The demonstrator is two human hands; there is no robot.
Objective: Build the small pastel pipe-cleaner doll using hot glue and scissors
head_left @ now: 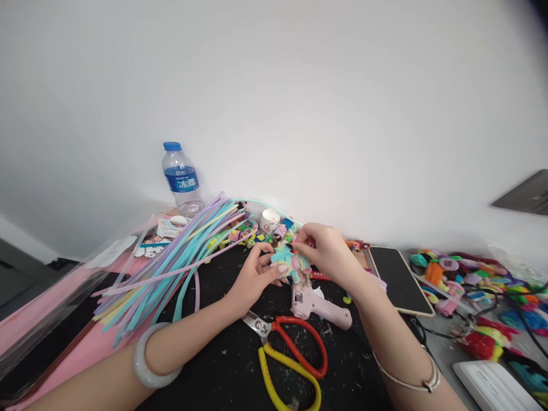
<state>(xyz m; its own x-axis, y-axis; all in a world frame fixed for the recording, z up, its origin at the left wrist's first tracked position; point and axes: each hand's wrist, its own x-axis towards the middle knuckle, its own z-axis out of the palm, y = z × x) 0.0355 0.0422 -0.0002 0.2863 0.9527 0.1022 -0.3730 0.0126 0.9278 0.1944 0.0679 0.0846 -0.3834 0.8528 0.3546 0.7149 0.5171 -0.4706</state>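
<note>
Both left hand [250, 279] and right hand [327, 254] pinch fuzzy craftwork [282, 257] beyond the glue gun [323, 310]; left of it, a bottle label [181, 180] reads "冰露".

Seemingly a craft corner: scissors [267, 329], glue gun [323, 309], fuzzy stems [180, 268]

We see a plain, pale wall [308, 103] filling the upper half of the frame, lit softly, brighter toward the middle and greyer at the left. At the right edge we make out a grey-brown wall plate [524, 194]. A whitish band [25, 242] runs along the wall's foot at the left edge, above a dark grey area [17, 279]. Below, we find a work surface: pink [83, 357] lower left, black [222, 365] lower centre, grey [440, 348] lower right.
</note>
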